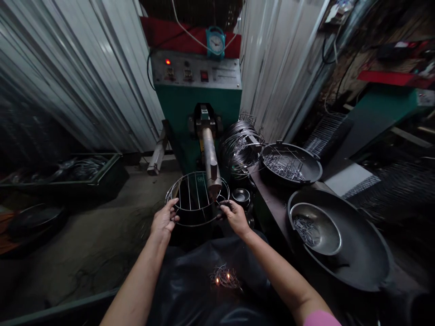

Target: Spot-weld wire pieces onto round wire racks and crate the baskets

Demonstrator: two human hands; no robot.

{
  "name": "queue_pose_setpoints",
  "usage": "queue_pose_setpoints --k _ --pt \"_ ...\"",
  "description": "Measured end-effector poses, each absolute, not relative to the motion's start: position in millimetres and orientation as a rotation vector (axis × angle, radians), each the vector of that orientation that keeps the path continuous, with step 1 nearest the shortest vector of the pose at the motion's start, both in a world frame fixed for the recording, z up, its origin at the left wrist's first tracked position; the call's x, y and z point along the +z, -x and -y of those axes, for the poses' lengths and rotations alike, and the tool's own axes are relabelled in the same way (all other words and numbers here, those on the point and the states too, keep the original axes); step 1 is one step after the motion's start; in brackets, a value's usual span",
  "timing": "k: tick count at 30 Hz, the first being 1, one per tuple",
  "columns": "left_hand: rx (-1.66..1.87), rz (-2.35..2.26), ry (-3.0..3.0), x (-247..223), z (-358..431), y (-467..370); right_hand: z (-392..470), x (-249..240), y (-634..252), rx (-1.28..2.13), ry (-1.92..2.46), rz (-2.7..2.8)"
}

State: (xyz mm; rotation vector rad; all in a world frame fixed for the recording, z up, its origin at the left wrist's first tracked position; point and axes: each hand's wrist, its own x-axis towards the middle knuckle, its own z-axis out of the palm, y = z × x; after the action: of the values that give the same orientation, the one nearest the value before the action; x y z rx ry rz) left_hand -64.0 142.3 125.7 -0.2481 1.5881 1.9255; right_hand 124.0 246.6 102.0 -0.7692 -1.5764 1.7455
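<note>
Corrugated metal walls [84, 77] close in a dim workshop. A green machine [197, 99] stands at the back, a red lamp lit on its panel [195, 71] and a blue clock [215, 43] on top. The concrete floor [102, 235] is littered with wire scraps. A green crate [84, 174] sits at left. A dark counter [272, 190] at right carries black pans [360, 267].

Dim, murky shadows, warped edges.

blue clock [215, 42], wire coils [239, 146], steel bowl [317, 227]
</note>
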Motion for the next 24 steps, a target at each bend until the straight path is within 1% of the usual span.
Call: queue_pose_setpoints --k 6,8,11,13,17,19,22,24 --pt "1.939 -1.562 0.277 124 -143 62 -257 96 -159 1.848 0.922 1.201" --pt "1.948 -1.555 0.293 125 -142 61 -261 92 -179 1.862 0.967 1.249" --pt "1.958 -1.546 0.31 126 -141 59 -254 77 -218 1.843 1.044 1.51" --pt "1.96 -1.541 0.319 128 -141 58 -241 58 -246 1.722 1.125 1.704" --pt "1.964 -1.551 0.307 129 -139 56 -212 22 -283 1.347 1.181 1.915" --pt "1.951 -1.535 0.27 129 -137 56 -206 14 -288 1.29 1.146 1.967" --pt "1.9 -1.493 0.234 130 -134 57 -208 16 -283 1.366 1.101 1.977" --pt "1.852 -1.482 0.23 131 -132 59 -215 21 -279 1.529 1.154 1.884"
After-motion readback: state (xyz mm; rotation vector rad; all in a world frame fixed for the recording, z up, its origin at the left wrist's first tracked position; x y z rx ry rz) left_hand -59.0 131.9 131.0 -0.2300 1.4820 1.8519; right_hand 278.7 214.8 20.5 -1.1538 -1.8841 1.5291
